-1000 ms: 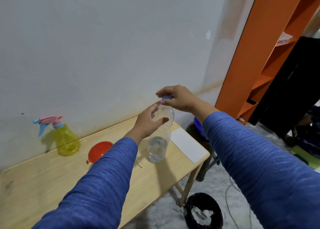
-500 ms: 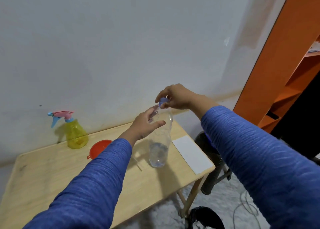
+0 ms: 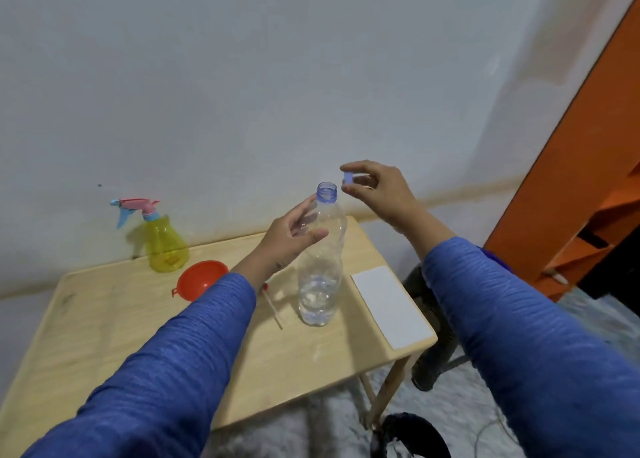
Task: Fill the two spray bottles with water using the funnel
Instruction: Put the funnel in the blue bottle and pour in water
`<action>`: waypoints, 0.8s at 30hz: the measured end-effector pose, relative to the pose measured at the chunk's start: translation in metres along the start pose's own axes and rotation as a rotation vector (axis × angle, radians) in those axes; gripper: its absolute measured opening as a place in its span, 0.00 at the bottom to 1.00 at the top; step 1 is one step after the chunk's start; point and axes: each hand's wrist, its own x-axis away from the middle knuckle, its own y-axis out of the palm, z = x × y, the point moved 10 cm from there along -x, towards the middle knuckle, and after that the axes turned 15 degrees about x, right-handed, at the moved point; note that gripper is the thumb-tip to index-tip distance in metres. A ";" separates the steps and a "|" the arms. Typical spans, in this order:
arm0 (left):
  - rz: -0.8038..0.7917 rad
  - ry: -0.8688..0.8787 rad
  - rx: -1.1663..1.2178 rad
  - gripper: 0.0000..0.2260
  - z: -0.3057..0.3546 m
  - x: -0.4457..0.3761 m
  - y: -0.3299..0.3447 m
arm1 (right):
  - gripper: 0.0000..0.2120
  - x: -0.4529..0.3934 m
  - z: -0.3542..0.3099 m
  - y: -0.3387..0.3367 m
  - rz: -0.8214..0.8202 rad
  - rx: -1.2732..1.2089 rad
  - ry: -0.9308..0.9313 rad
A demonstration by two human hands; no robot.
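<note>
Our wooden table (image 3: 104,336) holds everything close to us. The clear bottle (image 3: 320,267) stands upright on it with a little water at the bottom. Our left hand (image 3: 287,239) wraps its fingers around the bottle to keep it from tipping. The yellow sprayer (image 3: 162,242) waits by the wall, its top on. The red funnel (image 3: 201,279) lies near it, ready. Our right hand (image 3: 377,190) pinches the tiny cap (image 3: 347,177) just beside the open neck, so water can pour.
</note>
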 end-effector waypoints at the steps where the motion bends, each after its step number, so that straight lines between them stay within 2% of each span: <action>1: 0.018 0.007 0.018 0.31 -0.002 0.003 0.000 | 0.12 0.010 0.022 0.005 0.043 -0.155 0.088; 4: 0.105 0.030 0.086 0.30 -0.007 0.012 0.001 | 0.11 0.047 0.080 0.036 0.112 -0.384 0.290; 10: 0.232 0.063 0.126 0.28 -0.012 0.023 0.000 | 0.18 0.125 0.173 0.124 -0.061 -0.380 0.541; 15: 0.282 0.098 0.128 0.27 -0.012 0.024 0.000 | 0.31 0.151 0.200 0.151 -0.114 -0.296 0.536; 22: 0.298 0.094 0.114 0.27 -0.014 0.023 -0.001 | 0.27 0.162 0.209 0.167 -0.194 -0.085 0.472; 24: 0.298 0.090 0.113 0.27 -0.014 0.024 -0.001 | 0.30 0.156 0.205 0.167 -0.210 -0.019 0.424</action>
